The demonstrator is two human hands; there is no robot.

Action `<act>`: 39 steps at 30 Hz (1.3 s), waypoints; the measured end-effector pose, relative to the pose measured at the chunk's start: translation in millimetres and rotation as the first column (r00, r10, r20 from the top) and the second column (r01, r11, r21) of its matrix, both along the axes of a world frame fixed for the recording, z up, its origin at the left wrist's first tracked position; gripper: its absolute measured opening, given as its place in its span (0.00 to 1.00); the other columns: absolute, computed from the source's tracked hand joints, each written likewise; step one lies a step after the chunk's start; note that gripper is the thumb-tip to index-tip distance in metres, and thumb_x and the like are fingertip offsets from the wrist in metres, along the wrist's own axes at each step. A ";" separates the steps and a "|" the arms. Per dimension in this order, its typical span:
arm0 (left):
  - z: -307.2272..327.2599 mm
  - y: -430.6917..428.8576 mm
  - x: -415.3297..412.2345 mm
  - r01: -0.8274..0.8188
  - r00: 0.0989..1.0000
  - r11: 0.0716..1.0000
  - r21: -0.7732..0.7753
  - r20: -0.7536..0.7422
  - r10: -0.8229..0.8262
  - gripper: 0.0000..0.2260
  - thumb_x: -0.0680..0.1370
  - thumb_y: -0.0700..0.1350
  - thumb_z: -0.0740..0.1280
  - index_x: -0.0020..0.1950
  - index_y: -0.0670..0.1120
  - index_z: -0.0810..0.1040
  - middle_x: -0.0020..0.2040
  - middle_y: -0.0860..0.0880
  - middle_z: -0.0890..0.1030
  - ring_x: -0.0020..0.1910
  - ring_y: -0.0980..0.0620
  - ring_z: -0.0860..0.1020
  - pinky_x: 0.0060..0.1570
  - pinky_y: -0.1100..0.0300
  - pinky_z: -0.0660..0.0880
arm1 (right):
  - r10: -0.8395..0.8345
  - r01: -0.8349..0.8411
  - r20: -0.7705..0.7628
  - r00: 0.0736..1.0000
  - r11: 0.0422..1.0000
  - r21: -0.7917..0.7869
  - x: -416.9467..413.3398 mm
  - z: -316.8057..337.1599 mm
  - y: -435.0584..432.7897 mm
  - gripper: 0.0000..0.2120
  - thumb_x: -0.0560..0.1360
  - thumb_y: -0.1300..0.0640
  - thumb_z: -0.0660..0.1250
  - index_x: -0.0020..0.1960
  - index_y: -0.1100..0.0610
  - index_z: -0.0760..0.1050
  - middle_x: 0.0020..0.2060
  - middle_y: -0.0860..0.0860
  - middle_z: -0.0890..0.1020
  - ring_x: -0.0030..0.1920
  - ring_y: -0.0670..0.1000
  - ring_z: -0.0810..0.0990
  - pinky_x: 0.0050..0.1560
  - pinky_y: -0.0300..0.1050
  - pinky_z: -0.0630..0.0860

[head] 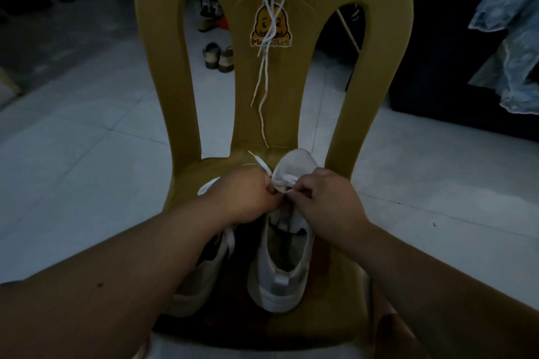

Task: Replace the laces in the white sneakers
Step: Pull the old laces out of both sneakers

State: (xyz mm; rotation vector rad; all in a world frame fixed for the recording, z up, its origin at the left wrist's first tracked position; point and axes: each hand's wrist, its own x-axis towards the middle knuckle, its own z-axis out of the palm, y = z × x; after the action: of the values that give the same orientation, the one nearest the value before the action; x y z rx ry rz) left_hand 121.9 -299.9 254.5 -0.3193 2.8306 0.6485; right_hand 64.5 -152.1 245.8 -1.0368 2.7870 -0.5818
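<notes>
Head view looks down on a yellow plastic chair (370, 52) whose seat carries two white sneakers side by side, heels near and toes far. The right sneaker (280, 280) is open to the camera, its dark inside and heel tab plain to see. The left sneaker (186, 300) is largely hidden under the left forearm.

Both hands meet over the far half of the right sneaker, just above its eyelet area, knuckles almost touching. The left hand (248, 195) has its fingers curled and pinches a flat white lace (262, 165), whose free end sticks out to the far side towards the chair back. The right hand (326, 198) comes in from the right with curled fingers and pinches the same lace close to the sneaker's tongue. The exact eyelet cannot be made out, as the fingers cover it. A white strip also shows by the left wrist, over the left sneaker; whether it is part of the same lace cannot be told.

More white spare laces (264, 67) hang from the top of the chair back, dangling across a duck sticker (269, 26), with the longest tip ending just above the seat, apart from the hands.

On the pale tiled floor (87, 125) beyond the chair stands a pair of sandals (217, 57), seen through the left opening of the back. At the far right hangs a faded denim cloth (507, 32).
</notes>
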 end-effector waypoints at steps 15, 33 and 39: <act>15.4 7.6 17.2 -0.097 0.982 0.982 0.165 -0.144 0.121 0.11 0.76 0.51 0.66 0.40 0.47 0.82 0.35 0.47 0.79 0.32 0.55 0.74 0.30 0.61 0.67 | 0.180 -0.179 -0.221 0.959 0.983 0.025 -12.9 4.7 7.8 0.16 0.72 0.46 0.63 0.55 0.48 0.81 0.47 0.49 0.83 0.46 0.53 0.78 0.47 0.48 0.74; 23.1 0.1 24.9 -0.172 0.969 0.979 0.111 -0.158 0.189 0.11 0.76 0.51 0.66 0.36 0.49 0.80 0.32 0.51 0.77 0.31 0.57 0.74 0.29 0.63 0.65 | -0.326 0.341 0.101 0.940 0.885 -0.317 -18.2 11.9 18.1 0.03 0.76 0.50 0.66 0.48 0.49 0.77 0.41 0.45 0.78 0.40 0.42 0.74 0.39 0.37 0.71; 21.2 2.8 24.0 -0.170 0.965 0.973 0.155 -0.175 0.196 0.11 0.77 0.52 0.66 0.37 0.50 0.80 0.32 0.54 0.75 0.31 0.59 0.73 0.29 0.64 0.64 | 0.055 -0.059 -0.089 0.994 0.997 -0.044 -2.1 23.9 -3.4 0.15 0.73 0.43 0.67 0.57 0.46 0.78 0.50 0.44 0.77 0.53 0.47 0.72 0.58 0.48 0.70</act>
State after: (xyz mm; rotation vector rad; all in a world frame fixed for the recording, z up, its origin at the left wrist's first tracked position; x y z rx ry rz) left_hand 145.8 -297.1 275.8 -0.5261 2.9368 0.9578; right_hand 62.5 -155.4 269.7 -1.1755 2.8204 -0.6111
